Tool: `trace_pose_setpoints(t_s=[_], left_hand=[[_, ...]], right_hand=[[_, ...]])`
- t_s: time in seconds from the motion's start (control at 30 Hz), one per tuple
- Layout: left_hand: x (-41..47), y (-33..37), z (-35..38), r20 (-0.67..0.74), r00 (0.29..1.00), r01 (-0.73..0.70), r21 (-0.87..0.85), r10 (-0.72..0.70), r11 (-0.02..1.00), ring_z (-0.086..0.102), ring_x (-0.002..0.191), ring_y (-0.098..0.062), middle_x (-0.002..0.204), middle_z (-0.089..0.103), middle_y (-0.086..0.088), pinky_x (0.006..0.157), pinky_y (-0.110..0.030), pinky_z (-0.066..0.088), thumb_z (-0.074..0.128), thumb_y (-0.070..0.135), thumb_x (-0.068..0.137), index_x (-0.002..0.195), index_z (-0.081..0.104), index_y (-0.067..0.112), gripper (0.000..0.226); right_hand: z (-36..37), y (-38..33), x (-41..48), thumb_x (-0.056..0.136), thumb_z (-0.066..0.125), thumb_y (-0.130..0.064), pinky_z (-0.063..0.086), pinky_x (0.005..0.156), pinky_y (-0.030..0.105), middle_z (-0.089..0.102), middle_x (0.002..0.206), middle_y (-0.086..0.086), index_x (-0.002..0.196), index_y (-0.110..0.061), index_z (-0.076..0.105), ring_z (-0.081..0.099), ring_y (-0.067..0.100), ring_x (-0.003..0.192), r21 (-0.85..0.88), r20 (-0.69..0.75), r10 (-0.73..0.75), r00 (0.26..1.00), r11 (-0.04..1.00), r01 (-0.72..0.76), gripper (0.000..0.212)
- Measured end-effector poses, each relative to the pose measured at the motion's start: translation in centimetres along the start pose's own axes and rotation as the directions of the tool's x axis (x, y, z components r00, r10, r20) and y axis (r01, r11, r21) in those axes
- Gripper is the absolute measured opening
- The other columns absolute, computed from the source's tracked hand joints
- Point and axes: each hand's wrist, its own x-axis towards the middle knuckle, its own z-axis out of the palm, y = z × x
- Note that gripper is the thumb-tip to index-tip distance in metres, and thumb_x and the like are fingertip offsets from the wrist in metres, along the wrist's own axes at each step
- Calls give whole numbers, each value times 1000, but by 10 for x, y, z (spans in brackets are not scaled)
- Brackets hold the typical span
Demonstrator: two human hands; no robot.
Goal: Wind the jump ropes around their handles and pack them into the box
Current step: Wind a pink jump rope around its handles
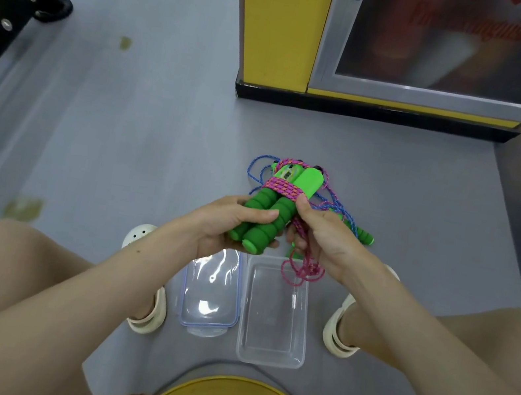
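My left hand (230,223) grips two green foam handles (265,219) held side by side. Pink rope (283,187) is wound in several turns around their upper part. My right hand (321,239) pinches the loose pink rope beside the handles, and its free loops (300,270) hang over the box. A second jump rope with blue cord (337,207) and a green handle (365,236) lies on the floor behind my hands. The clear plastic box (269,359) stands open on the floor below, with nothing inside. Its clear lid (212,293) lies to its left.
I sit with knees apart, feet in pale sandals (147,320) on a grey floor (123,138). A yellow cabinet with a black base (371,112) stands ahead. Black metal equipment (12,0) is at the far left.
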Motion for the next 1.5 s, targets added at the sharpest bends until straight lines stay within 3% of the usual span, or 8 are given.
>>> trace_pose_setpoints(t_s=[0.2,0.43,0.73,0.83,1.1,1.27,1.4,1.5], left_hand=[[4,-1,-2,-131,985,-110,37,114,993,69,75,-29,100,71,-13,64,-32,55,70,7,81,121,59,12,41],[10,-1,-10,-334,892,-248,204,306,947,66,64,-17,85,68,-8,54,-25,54,73,-3,77,115,61,13,43],[19,-15,-17,-273,779,-182,764,565,620,64,91,-25,97,70,2,80,-42,54,76,21,72,125,57,33,57],[19,-15,-12,-249,751,-107,868,612,485,62,98,-28,106,70,0,82,-40,51,74,27,78,135,47,36,64],[18,-23,-4,-129,665,-12,983,736,183,61,93,-28,104,66,-3,67,-32,42,64,32,87,144,35,34,64],[18,-24,-4,-120,631,-9,987,766,162,61,88,-29,98,64,-4,64,-33,42,64,30,87,144,36,32,64],[16,-26,-3,-119,620,2,989,775,150,61,86,-29,95,63,-4,61,-30,37,64,29,87,144,36,32,63],[13,-22,-1,-112,590,-4,990,800,142,61,80,-31,92,63,-7,59,-30,34,66,27,86,143,39,29,63]], right_hand=[[-4,1,4,95,48,-43,43,53,23,62,64,9,91,-3,66,49,13,51,-36,22,45,999,998,-44,44],[-12,13,5,86,67,-7,51,51,18,63,65,9,97,-4,66,56,6,44,-372,-42,-56,998,927,37,11],[-8,8,2,89,64,-22,34,45,15,53,50,-3,83,-12,68,44,0,35,-628,-50,-222,974,765,142,13],[-8,9,3,95,55,-22,34,40,13,55,50,1,70,-15,61,42,0,33,-588,-74,-147,986,805,77,27],[-3,6,3,101,43,-23,21,39,20,39,39,-4,84,-7,59,27,7,35,-252,-25,117,993,960,-119,27],[0,9,1,86,67,-28,36,39,15,52,68,-6,104,-12,56,45,6,48,-527,-66,-89,994,849,41,27],[-1,14,7,91,60,-26,38,53,24,57,58,-1,81,-15,63,48,9,48,-656,-115,-221,968,749,93,15],[-1,11,7,92,61,-21,39,51,23,55,61,3,81,-12,70,46,12,51,-448,-165,-127,978,893,40,17]])
